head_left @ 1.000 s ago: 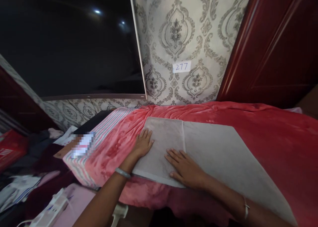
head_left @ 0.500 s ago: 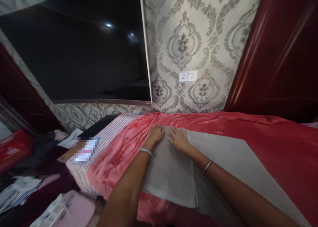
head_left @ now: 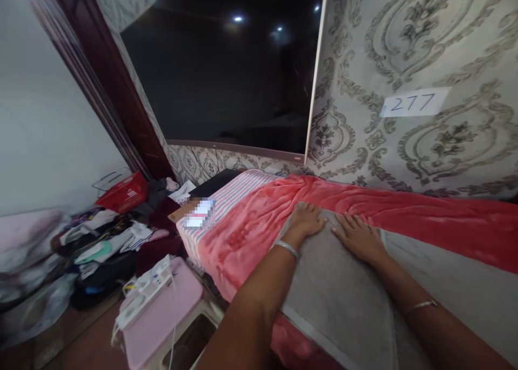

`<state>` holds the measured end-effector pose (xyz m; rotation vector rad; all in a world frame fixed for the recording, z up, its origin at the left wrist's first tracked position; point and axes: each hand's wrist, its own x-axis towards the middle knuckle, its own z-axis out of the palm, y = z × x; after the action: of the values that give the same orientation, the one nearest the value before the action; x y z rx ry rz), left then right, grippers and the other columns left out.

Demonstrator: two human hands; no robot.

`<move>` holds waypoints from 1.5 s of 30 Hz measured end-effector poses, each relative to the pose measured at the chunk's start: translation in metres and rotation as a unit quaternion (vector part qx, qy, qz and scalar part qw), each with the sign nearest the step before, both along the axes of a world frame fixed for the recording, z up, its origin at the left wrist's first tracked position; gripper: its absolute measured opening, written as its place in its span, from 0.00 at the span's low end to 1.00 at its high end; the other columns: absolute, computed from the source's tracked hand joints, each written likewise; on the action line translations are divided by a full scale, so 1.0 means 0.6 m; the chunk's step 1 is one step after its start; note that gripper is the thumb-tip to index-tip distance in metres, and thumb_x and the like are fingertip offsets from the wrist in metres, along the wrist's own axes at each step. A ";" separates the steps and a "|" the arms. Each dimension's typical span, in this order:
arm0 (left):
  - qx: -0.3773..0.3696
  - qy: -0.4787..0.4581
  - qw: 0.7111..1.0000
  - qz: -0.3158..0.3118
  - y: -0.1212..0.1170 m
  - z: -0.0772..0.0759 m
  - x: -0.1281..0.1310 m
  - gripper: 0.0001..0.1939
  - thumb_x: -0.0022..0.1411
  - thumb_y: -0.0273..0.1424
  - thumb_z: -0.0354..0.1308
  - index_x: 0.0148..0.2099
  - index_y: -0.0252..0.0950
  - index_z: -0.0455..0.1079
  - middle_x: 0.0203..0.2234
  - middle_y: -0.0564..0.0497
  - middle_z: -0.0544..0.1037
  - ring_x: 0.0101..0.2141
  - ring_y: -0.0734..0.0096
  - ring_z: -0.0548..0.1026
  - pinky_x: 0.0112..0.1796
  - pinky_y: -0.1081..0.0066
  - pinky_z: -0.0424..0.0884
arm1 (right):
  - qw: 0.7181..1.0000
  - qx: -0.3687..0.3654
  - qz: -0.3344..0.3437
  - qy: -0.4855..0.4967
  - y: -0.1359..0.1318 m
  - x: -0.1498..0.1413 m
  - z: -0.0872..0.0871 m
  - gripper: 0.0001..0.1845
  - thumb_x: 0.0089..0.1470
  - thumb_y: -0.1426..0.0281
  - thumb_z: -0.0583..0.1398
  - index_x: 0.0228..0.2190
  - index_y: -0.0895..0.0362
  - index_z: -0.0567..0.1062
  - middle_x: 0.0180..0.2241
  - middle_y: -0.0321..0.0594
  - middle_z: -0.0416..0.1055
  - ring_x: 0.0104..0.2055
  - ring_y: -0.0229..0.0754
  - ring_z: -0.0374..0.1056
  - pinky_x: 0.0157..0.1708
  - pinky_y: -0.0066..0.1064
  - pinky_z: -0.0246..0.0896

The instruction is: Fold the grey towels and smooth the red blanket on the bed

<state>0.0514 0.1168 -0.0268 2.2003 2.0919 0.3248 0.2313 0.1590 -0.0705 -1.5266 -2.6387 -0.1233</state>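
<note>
A grey towel lies folded and flat on a red plush blanket. My left hand rests palm down on the towel's far left corner, fingers stretched out. Right beside it my right hand presses flat on the towel's far edge, fingers spread. Both hands hold nothing. A bangle circles my left wrist and a thin bracelet my right.
A dark TV screen hangs on patterned wallpaper, beside a paper label reading 277. A striped cloth shows at the blanket's left end. A pink stool with a white power strip, a clothes heap and a red basket stand left.
Both hands slid from the towel's near edge up to its far edge and now lie side by side. The view has swung left and closer.
</note>
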 end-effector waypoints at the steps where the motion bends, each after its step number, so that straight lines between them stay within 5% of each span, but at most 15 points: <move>1: -0.001 -0.002 1.000 -0.001 -0.001 0.000 0.000 0.30 0.70 0.46 0.39 0.66 0.39 0.61 0.65 0.45 0.65 0.66 0.58 0.56 0.67 0.49 0.44 | 1.000 -0.003 -0.003 -0.001 -0.002 0.005 0.001 0.37 0.64 0.50 0.43 0.68 0.54 0.59 0.69 0.46 0.51 0.71 0.57 0.45 0.67 0.56 0.38; 7: -0.009 -0.003 1.000 -0.004 -0.004 0.006 0.001 0.31 0.70 0.46 0.39 0.67 0.35 0.61 0.65 0.44 0.65 0.66 0.57 0.57 0.67 0.48 0.44 | 1.000 -0.019 -0.025 -0.005 -0.027 0.060 0.004 0.38 0.64 0.51 0.43 0.69 0.55 0.56 0.71 0.45 0.47 0.72 0.56 0.40 0.65 0.55 0.46; 16: -0.001 0.004 1.000 -0.007 -0.003 0.012 -0.001 0.29 0.71 0.43 0.40 0.68 0.38 0.60 0.66 0.44 0.64 0.67 0.58 0.58 0.67 0.49 0.44 | 0.998 -0.026 -0.063 0.016 -0.092 0.137 0.002 0.35 0.65 0.53 0.41 0.68 0.51 0.57 0.70 0.41 0.49 0.71 0.56 0.43 0.65 0.58 0.42; 20: 0.005 -0.009 1.000 -0.017 0.007 0.019 -0.002 0.30 0.71 0.41 0.41 0.70 0.34 0.57 0.69 0.40 0.58 0.69 0.54 0.53 0.67 0.46 0.42 | 0.997 -0.037 -0.065 0.027 -0.126 0.155 0.023 0.33 0.67 0.56 0.42 0.69 0.51 0.55 0.71 0.41 0.47 0.72 0.55 0.40 0.66 0.59 0.41; 25: 0.022 -0.039 0.998 -0.049 0.006 0.040 -0.018 0.28 0.73 0.35 0.37 0.70 0.36 0.56 0.69 0.43 0.59 0.68 0.61 0.55 0.67 0.51 0.47 | 0.987 -0.116 -0.096 0.056 -0.155 0.156 0.069 0.32 0.69 0.57 0.41 0.70 0.51 0.52 0.72 0.40 0.41 0.73 0.55 0.36 0.66 0.58 0.41; 30: 0.005 -0.040 0.996 -0.078 -0.048 0.033 -0.059 0.27 0.72 0.36 0.42 0.68 0.35 0.60 0.68 0.44 0.60 0.68 0.63 0.55 0.67 0.58 0.49 | 0.987 -0.108 0.072 0.097 -0.208 0.078 0.098 0.32 0.69 0.51 0.42 0.68 0.47 0.57 0.72 0.40 0.41 0.73 0.58 0.35 0.66 0.60 0.38; 35: -0.006 -0.006 0.997 -0.078 -0.102 -0.008 -0.078 0.29 0.72 0.40 0.45 0.71 0.37 0.54 0.72 0.44 0.49 0.71 0.57 0.46 0.67 0.52 0.45 | 0.965 -0.124 0.217 0.077 -0.262 0.002 0.078 0.33 0.68 0.49 0.46 0.69 0.46 0.54 0.72 0.38 0.39 0.73 0.56 0.31 0.67 0.59 0.29; 45: 0.014 0.028 0.996 -0.082 -0.104 -0.027 -0.080 0.30 0.73 0.42 0.42 0.73 0.40 0.50 0.72 0.45 0.48 0.71 0.57 0.45 0.67 0.50 0.46 | 0.957 -0.094 0.265 0.072 -0.307 0.069 0.054 0.29 0.69 0.57 0.49 0.68 0.45 0.57 0.71 0.37 0.44 0.72 0.57 0.37 0.66 0.63 0.37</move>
<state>0.0032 0.0543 -0.0432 2.4051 1.9269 0.2833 0.2728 -0.0253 -0.0379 -0.7733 -2.8883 0.2739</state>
